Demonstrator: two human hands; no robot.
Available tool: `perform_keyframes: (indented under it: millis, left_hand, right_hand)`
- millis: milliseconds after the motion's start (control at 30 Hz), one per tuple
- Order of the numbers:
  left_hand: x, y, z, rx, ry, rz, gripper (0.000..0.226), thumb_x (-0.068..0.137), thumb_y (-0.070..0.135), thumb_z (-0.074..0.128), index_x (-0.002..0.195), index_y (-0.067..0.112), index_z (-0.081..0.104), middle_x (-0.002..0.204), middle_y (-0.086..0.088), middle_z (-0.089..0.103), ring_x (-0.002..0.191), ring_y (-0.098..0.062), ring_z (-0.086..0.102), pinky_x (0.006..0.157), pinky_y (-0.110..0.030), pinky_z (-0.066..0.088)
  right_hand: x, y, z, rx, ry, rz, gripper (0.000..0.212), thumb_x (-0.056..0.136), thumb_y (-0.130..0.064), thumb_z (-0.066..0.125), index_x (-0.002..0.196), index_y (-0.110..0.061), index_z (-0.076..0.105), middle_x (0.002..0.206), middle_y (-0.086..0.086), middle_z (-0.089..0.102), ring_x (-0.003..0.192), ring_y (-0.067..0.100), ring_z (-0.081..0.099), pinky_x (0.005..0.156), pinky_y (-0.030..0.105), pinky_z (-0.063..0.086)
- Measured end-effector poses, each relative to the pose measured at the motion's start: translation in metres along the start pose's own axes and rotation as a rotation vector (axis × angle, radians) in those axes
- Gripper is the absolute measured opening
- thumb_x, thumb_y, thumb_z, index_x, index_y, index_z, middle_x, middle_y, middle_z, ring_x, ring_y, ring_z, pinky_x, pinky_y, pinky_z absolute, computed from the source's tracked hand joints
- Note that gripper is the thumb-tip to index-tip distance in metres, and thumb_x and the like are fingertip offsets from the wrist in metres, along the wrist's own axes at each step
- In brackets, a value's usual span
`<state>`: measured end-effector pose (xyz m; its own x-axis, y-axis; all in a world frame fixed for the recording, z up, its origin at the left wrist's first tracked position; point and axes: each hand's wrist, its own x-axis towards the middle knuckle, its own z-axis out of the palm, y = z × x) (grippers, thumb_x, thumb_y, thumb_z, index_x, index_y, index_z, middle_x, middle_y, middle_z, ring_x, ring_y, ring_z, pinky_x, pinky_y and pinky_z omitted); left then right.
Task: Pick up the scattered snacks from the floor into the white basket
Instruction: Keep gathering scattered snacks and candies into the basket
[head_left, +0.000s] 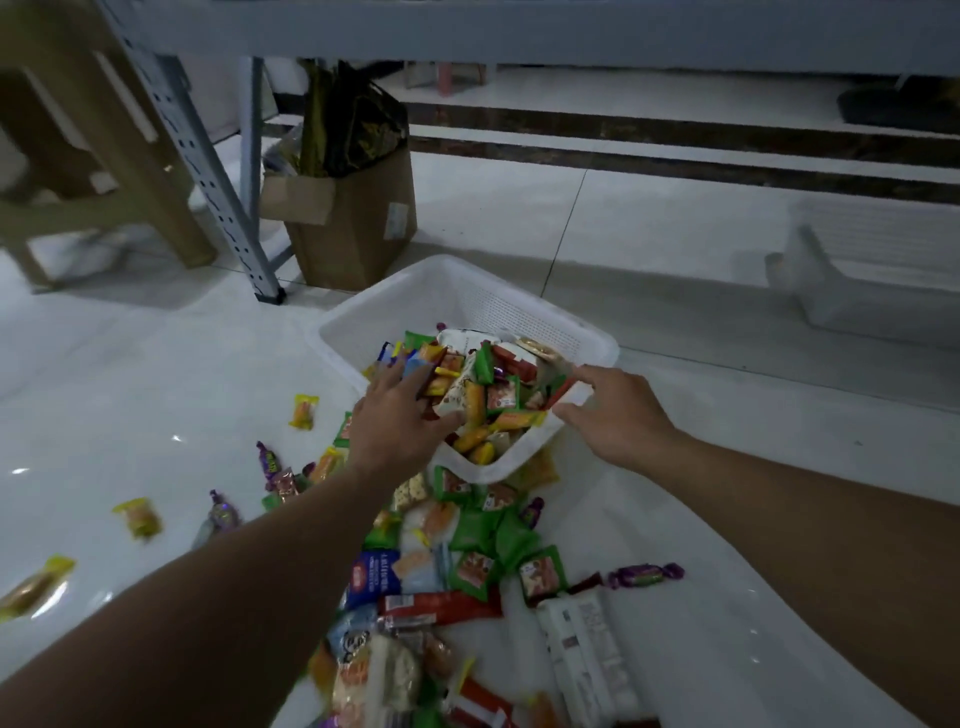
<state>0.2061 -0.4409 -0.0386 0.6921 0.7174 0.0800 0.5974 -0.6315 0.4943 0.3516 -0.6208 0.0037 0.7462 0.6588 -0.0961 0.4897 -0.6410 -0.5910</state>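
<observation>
The white basket (467, 296) stands on the floor at the centre, part full of small colourful snack packets (498, 395). My left hand (400, 415) reaches over the basket's left rim, fingers spread and resting on the packets inside. At the basket's near right rim is my right hand (618, 415), its thumb and fingers pinching the edge. A heap of snacks (467, 561) lies on the floor in front of the basket, between my forearms. Loose yellow packets (304, 411) and purple candies (267, 457) are scattered to the left.
A brown cardboard box (358, 228) with dark bags stands behind the basket. A grey metal rack leg (228, 208) and a tan stool (104, 156) are at the back left. A long white packet (587, 654) lies at the lower right. The floor is glossy white tile.
</observation>
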Motion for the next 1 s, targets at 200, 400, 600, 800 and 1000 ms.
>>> perform_keyframes:
  millis: [200,400,600,800,1000]
  left_hand:
    - [-0.079,0.023,0.01,0.036,0.004,-0.089,0.08,0.078,0.058,0.066,0.145,0.026,0.036,0.154,-0.003,0.03,0.141,-0.024,0.028,0.113,-0.045,0.029]
    - [-0.137,0.029,0.036,-0.001,-0.038,-0.179,0.085,0.077,0.058,0.066,0.147,0.025,0.032,0.154,-0.001,0.03,0.14,-0.025,0.031,0.112,-0.045,0.032]
    - [-0.147,0.035,0.058,-0.017,-0.095,-0.164,0.08,0.079,0.054,0.066,0.147,0.026,0.033,0.153,0.0,0.031,0.139,-0.021,0.03,0.111,-0.041,0.033]
    - [-0.128,0.03,0.081,-0.036,-0.106,-0.18,0.079,0.078,0.056,0.065,0.145,0.027,0.035,0.151,0.0,0.035,0.138,-0.021,0.032,0.11,-0.047,0.034]
    - [-0.1,0.02,0.112,-0.018,-0.184,-0.121,0.075,0.078,0.056,0.066,0.142,0.026,0.04,0.146,-0.001,0.044,0.132,-0.023,0.039,0.107,-0.041,0.037]
  right_hand:
    - [-0.044,0.038,-0.001,-0.034,-0.117,-0.049,0.048,0.091,-0.031,0.062,0.132,-0.009,0.053,0.135,0.01,0.054,0.122,0.026,0.051,0.097,0.034,0.044]
    - [-0.065,0.072,0.019,-0.047,-0.206,-0.045,0.062,0.09,-0.036,0.062,0.142,-0.01,0.041,0.146,0.009,0.043,0.131,0.026,0.043,0.106,0.036,0.039]
    - [-0.055,0.082,0.038,-0.071,-0.236,-0.084,0.062,0.09,-0.036,0.062,0.143,-0.011,0.04,0.147,0.009,0.042,0.133,0.027,0.04,0.107,0.038,0.038]
    - [-0.019,0.088,0.065,-0.14,-0.308,-0.122,0.066,0.09,-0.042,0.061,0.144,-0.015,0.035,0.154,0.01,0.026,0.14,0.029,0.029,0.112,0.04,0.031]
    - [0.023,0.102,0.101,-0.165,-0.352,-0.146,0.071,0.082,-0.058,0.06,0.144,-0.036,0.033,0.159,0.004,0.01,0.145,0.029,0.014,0.114,0.046,0.027]
